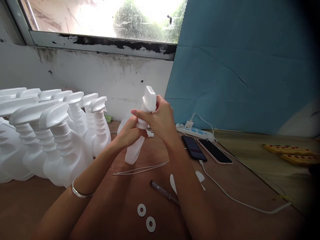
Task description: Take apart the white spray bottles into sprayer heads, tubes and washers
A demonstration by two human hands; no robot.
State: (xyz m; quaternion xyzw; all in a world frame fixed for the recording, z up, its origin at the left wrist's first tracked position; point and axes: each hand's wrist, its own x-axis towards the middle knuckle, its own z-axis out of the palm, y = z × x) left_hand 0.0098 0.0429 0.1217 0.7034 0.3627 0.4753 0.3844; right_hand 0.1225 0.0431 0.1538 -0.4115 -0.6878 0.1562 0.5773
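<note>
Spray bottle (134, 152) tilted at centre over brown table (117, 206); left hand (127, 133) wrapped fingers round body, right hand (162, 116) gripped spray head (150, 99). White tubes (132, 173) lay at six, phones (194, 148) at three, more bottles (68, 150) at nine; blue cloth (232, 73) hung at two, window (100, 20) at twelve.

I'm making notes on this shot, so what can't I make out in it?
All in the head view:
Held spray bottle: neck partly covered by left hand and right hand.
Slim tool: lower end hidden behind right forearm.
White flat shapes: one piece or two; right forearm covers the middle.
Leftmost spray bottles: cut off by the left edge.
Window: outdoor details washed out by glare.
</note>
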